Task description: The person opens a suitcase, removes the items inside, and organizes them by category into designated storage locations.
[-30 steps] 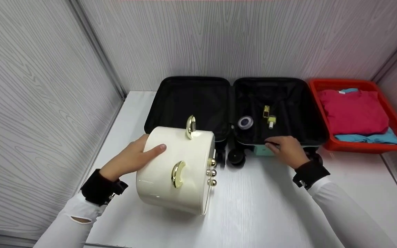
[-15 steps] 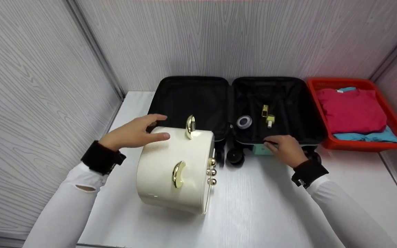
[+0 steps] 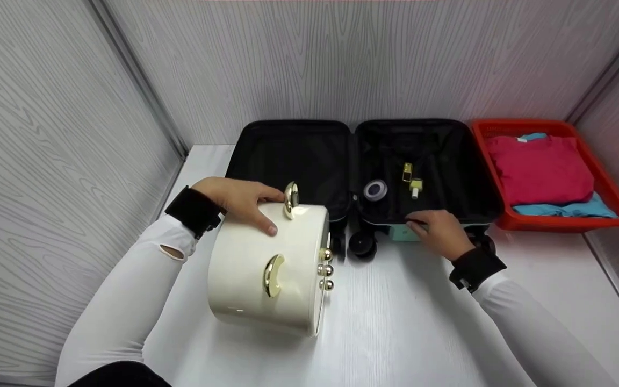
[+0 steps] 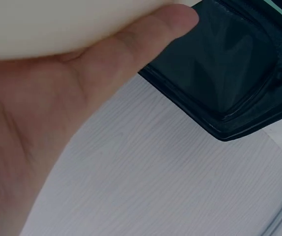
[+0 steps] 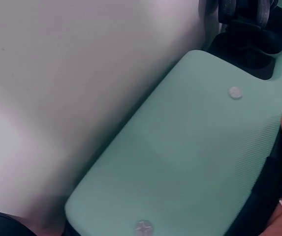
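A glossy cream box [image 3: 256, 269] with rounded sides, two gold arched fittings and several gold knobs stands on the table. My left hand [image 3: 242, 201] lies over its far upper edge, thumb on the top surface, other fingers reaching toward the farther gold fitting; some fingertips are hidden. In the left wrist view one finger [image 4: 136, 42] lies straight along the cream surface. My right hand [image 3: 441, 231] pinches the near rim of the open suitcase [image 3: 476, 209], whose mint green shell [image 5: 180, 147] fills the right wrist view.
In the suitcase's right half lie a round lidded jar [image 3: 375, 190], a small gold-framed item [image 3: 407, 172] and a small yellow bottle with a white cap [image 3: 415, 188]. A red basket [image 3: 567, 223] with folded pink and blue clothes stands right. Walls [image 3: 309, 59] enclose the table.
My left hand has let go of the box's left side, lifted, and come down farther right on its far edge. The right hand stays at the suitcase rim. The view has shifted slightly.
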Motion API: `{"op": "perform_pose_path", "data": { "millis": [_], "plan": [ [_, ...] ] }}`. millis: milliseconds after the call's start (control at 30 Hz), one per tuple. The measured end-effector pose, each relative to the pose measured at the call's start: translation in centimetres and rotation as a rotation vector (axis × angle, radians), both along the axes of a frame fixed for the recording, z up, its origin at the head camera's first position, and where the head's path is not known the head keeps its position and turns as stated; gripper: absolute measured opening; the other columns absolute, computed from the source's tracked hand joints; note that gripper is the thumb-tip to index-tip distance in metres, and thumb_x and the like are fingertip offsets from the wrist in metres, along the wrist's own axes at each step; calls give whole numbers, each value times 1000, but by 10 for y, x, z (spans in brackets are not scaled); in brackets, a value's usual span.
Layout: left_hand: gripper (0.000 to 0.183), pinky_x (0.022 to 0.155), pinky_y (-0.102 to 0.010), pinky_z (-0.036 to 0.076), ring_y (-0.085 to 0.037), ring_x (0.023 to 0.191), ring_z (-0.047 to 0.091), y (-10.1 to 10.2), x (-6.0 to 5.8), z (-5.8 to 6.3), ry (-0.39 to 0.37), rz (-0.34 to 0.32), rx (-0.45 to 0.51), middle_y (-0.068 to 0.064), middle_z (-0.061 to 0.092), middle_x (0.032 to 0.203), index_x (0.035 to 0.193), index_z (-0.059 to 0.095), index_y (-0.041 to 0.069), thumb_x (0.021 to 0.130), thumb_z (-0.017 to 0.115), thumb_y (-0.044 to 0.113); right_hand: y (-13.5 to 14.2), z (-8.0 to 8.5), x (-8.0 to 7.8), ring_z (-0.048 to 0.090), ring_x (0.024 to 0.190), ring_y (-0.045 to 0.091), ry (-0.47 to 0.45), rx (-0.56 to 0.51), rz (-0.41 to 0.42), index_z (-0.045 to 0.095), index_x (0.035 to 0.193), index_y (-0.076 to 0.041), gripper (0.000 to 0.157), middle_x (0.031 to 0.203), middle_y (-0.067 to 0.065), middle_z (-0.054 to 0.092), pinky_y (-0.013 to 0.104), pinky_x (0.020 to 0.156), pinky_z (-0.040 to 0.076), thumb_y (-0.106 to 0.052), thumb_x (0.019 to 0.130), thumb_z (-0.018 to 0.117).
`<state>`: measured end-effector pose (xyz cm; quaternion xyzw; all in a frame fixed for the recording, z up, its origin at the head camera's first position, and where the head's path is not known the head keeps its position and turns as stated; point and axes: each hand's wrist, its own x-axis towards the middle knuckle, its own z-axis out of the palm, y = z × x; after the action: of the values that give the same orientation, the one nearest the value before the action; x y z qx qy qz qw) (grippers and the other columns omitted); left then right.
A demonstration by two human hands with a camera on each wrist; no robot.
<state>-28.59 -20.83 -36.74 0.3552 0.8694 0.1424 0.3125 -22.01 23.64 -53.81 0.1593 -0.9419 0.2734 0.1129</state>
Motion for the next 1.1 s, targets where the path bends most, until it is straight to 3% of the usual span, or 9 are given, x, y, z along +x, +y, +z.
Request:
{"op": "perform_pose_path", "data": {
  "millis": [100,233,400,533,633,867,1100],
  "plan": [
    [71,128,-51,36,-29,143,53,1,-1,-3,4,-7,-30,-10,63,149,154,56,12,95,84,39,-8,4,5,71,118,44,27,-13,-5,76,129,3,27,127,24,76,60,101,57,-10,104,72],
    [69,128,-50,35,-29,143,53,-1,-2,-6,-10,-4,-29,-11,62,149,153,55,12,96,83,38,-35,11,21,67,121,43,196,-114,33,72,131,3,30,129,24,72,57,103,55,-3,101,74],
    [67,126,-50,38,-28,139,55,-5,-2,-9,-21,-5,-19,-10,63,145,152,56,13,96,83,39,-91,25,47,72,111,32,363,-221,239,72,128,2,33,122,17,74,46,95,61,-6,97,80],
    [68,124,-51,40,-28,136,57,-8,-4,-10,-24,-1,-8,-10,65,143,153,56,13,96,83,39,-130,31,61,74,106,29,354,-276,410,68,131,1,40,121,13,75,39,91,63,-9,95,84],
    [70,122,-50,41,-27,134,58,-9,-6,-12,-29,8,-1,-10,65,142,154,55,13,96,83,38,-150,32,67,75,109,28,303,-322,490,66,132,0,39,123,13,74,40,93,64,-8,97,82],
    [70,118,-47,44,-26,129,61,-10,-8,-13,-45,9,3,-11,67,139,154,54,11,96,83,37,-168,33,65,76,97,23,274,-417,485,68,122,-1,27,112,12,76,33,85,64,-4,98,80],
    [72,119,-49,44,-27,130,61,-11,-10,-10,-44,16,5,-11,67,140,155,54,10,96,83,38,-169,36,63,77,89,24,297,-482,526,74,110,-2,17,103,12,77,38,76,66,2,94,81]
  ]
}}
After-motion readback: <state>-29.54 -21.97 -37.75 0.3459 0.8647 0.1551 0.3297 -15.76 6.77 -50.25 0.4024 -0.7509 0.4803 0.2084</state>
